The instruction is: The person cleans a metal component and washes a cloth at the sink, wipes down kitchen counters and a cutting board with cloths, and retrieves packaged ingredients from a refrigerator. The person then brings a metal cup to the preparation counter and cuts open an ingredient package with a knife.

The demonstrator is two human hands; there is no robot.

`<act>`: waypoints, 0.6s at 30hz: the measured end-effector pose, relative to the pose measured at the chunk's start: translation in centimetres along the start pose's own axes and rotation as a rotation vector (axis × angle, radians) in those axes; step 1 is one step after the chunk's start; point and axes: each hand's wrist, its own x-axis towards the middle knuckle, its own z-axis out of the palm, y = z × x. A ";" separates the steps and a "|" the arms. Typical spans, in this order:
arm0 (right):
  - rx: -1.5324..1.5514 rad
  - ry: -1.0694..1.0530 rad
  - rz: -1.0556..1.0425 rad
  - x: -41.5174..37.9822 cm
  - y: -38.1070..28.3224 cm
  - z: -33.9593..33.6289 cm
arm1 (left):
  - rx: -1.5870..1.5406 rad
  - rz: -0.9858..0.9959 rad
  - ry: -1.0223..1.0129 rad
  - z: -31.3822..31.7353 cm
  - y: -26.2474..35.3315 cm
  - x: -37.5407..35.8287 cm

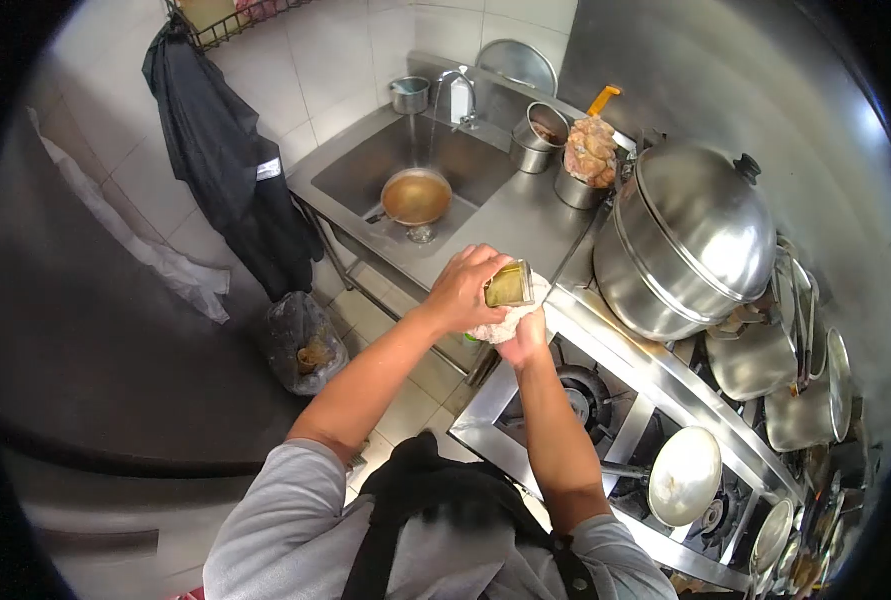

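Container (pixel 511 287), squarish and yellowish, is resting between a person's two hands, above the gap between sink (pixel 351 165) and stove (pixel 478 412). The left hand (pixel 463 288) is gripping one side, its fingers curling partway around. The right hand (pixel 528 342) is lying against a white cloth (pixel 512 324) bunched below the container; most of its fingers are hiding, so their spread is impossible to tell. Beyond, a tap (pixel 473 97) is running over the sink, where a brownish pan (pixel 418 200) is sitting. A lidded pot (pixel 628 255) is standing to the right, and a skillet (pixel 685 478) is lying on the stove.

Damp fingers or slipping cloth could be loosening the hold, risking a drop onto the floor (pixel 413 402) or the stove's edge; a pan covering the drain could be letting water build.

Cloth and fingers are masking the container's underside; its contents are staying unclear. Pans at far right are crowding into the dark lens rim, partly cut off.
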 end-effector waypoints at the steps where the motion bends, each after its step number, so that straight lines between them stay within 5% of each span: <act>1: 0.078 -0.054 -0.035 -1.0 -0.2 1.2 | 0.006 0.000 0.007 -0.5 0.2 0.0; 7: 0.149 -0.110 -0.092 -2.0 0.3 2.2 | 0.057 -0.015 0.068 -2.2 0.5 -0.8; 10: 0.141 -0.124 -0.136 -2.3 0.1 3.6 | -0.148 0.006 -0.029 -3.8 1.2 -1.3; 12: 0.189 -0.107 -0.139 -2.7 0.0 4.4 | -0.550 -0.310 0.014 -4.5 2.1 -2.3; 13: 0.199 -0.048 -0.141 -3.0 0.1 5.3 | -0.524 -0.135 0.074 -1.8 -1.4 -3.3; 18: -0.049 0.031 -0.192 -3.7 0.9 5.2 | -0.897 -0.239 0.272 -1.0 0.0 -4.9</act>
